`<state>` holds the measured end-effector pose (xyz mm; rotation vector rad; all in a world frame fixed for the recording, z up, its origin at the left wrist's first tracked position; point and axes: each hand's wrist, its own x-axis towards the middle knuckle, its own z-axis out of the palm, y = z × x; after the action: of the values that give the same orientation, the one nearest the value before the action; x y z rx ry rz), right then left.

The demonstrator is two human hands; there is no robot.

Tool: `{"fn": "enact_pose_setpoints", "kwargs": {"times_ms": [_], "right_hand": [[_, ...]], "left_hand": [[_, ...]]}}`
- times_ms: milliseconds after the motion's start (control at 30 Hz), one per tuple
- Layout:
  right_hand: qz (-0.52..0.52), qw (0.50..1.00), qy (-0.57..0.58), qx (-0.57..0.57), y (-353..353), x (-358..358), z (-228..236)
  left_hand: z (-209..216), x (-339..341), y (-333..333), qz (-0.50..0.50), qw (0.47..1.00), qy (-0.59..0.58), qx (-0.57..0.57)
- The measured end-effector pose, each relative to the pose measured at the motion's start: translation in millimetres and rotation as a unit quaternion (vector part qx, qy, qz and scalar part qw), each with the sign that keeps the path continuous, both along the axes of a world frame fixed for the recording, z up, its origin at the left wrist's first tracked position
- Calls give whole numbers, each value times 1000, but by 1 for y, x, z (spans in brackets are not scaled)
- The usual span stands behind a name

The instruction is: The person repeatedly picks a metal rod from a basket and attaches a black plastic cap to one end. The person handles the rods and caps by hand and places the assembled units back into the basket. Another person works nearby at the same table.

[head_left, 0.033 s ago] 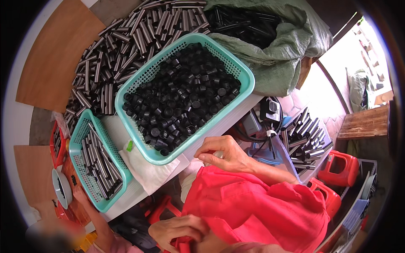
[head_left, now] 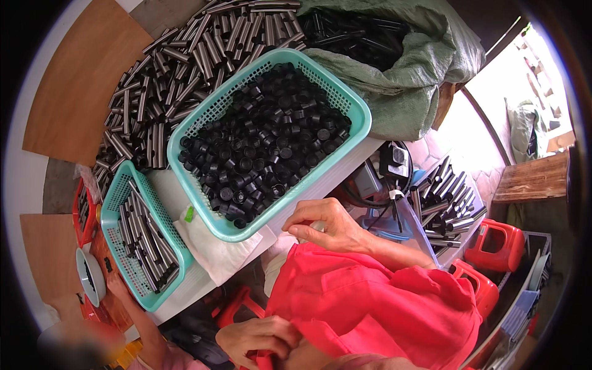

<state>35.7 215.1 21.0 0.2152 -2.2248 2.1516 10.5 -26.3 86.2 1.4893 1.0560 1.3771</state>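
Note:
Just below the near rim of the large turquoise basket [head_left: 203, 219] is my right hand [head_left: 330, 225]. Its fingers are curled loosely toward the thumb, and nothing shows in the gap. That basket holds a heap of short black plastic caps [head_left: 265, 142]. At the lower edge my left hand [head_left: 259, 339] lies with bent fingers closed over a fold of the red apron [head_left: 370, 302]; its fingertips are partly hidden. A white cloth [head_left: 216, 243] sits on the table between the large basket and a smaller turquoise basket [head_left: 179, 240] of metal tubes [head_left: 145, 231].
Many metal tubes [head_left: 172, 80] are piled behind the baskets. A green sack [head_left: 425, 74] of black parts stands behind right. To the right are a bin of tubes [head_left: 447, 203] and red stools [head_left: 496, 246]. At left, another person's hand [head_left: 117, 283] is near a white bowl [head_left: 89, 277].

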Motion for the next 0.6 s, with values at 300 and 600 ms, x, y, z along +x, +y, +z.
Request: {"fn": "enact_pose_setpoints", "kwargs": {"times_ms": [300,600], "right_hand": [[-17,999,27,21,-10,-15,3],[-55,996,55,53,-8,-13,-4]], "left_hand": [[-14,4,-29,-8,1000,-28,3],[11,-11,-34,115,988,44,92]]}}
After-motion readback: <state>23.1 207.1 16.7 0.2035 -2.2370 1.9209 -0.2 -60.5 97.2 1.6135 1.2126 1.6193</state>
